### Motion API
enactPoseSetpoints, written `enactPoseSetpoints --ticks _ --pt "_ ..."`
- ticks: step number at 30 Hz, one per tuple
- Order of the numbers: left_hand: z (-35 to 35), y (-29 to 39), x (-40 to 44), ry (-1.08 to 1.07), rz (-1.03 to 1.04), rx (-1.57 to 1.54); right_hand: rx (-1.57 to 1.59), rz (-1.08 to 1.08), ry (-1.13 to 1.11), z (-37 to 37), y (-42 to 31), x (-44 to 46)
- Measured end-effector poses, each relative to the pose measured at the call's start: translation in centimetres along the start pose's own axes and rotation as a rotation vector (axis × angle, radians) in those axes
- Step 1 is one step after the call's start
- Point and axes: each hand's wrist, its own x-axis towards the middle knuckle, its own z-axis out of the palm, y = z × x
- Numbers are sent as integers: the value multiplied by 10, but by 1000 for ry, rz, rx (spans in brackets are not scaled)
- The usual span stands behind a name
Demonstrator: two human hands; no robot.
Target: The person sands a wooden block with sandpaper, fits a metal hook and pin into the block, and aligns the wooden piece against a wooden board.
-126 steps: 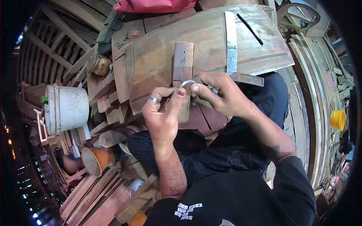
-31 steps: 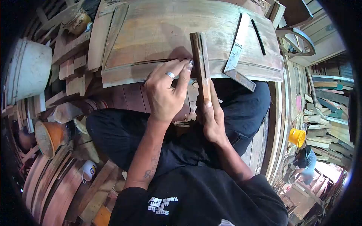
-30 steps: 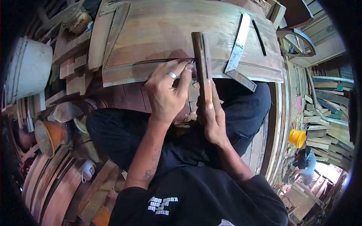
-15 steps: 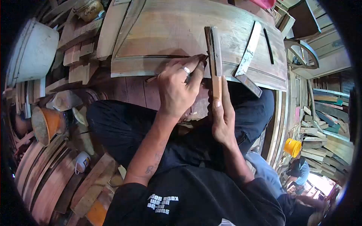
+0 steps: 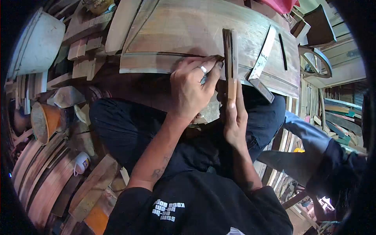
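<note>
My right hand (image 5: 236, 127) holds a narrow wooden strip (image 5: 232, 92) by its near end, thumb on top. The strip points away from me over the edge of a wide wooden panel (image 5: 184, 23), and a dark line runs along its far part. Close to the strip's left side, my left hand (image 5: 194, 84), with a ring on one finger, is closed in a pinch. Something small and dark shows at its fingertips, too little to name. On the panel to the right lie a try square (image 5: 263, 53) and a thin black rod (image 5: 282, 51).
Stacked wood offcuts (image 5: 88, 31), a white tub (image 5: 37, 43), an orange bucket (image 5: 45, 121) and a white mug (image 5: 82, 162) stand at left. Curved boards (image 5: 51, 188) lie lower left. Another person's leg (image 5: 309, 133) is close by on the right, near more timber (image 5: 344, 121).
The other person has come closer on the right, hiding the yellow bucket almost entirely. The view has shifted slightly; my hands keep nearly the same pose at the strip.
</note>
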Motion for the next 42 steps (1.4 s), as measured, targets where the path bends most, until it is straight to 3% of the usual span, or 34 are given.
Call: enactPoseSetpoints --ticks 1,2,4,8,12,15,18,20,22,26,28,33,36,40,42 --pt "1 0 1 -11 3 21 177 428 -66 -3 -22 -1" --pt "1 1 1 -26 3 42 177 428 -62 -6 -20 -5" --pt "3 -1 1 29 14 38 86 35 -118 -7 -13 -6" --pt "3 2 1 -9 -18 16 105 172 -25 0 -10 3" --pt "4 -2 -3 34 -15 6 88 147 -126 -9 -22 -6" --pt "4 3 2 6 -6 10 124 169 -23 -3 -15 5" --pt "-1 3 0 -5 -5 26 69 20 -107 -10 -17 -1" --pt "0 1 -2 -28 -26 63 0 70 -104 -15 -22 4" --pt "3 2 3 -8 14 -19 131 209 -69 -14 -27 13" --pt "0 -2 0 -4 21 54 -23 50 -162 -29 -30 7" --pt "5 -3 1 11 33 43 3 141 -97 -27 -25 12" --pt "3 -2 0 -2 31 45 19 58 -170 -30 -26 8" --pt "1 4 4 -64 -13 42 -18 132 -111 -27 -15 16" --pt "6 -4 -3 25 5 37 4 65 -209 -31 -21 5" --pt "7 -3 1 11 27 75 -20 95 -109 -26 -17 12"
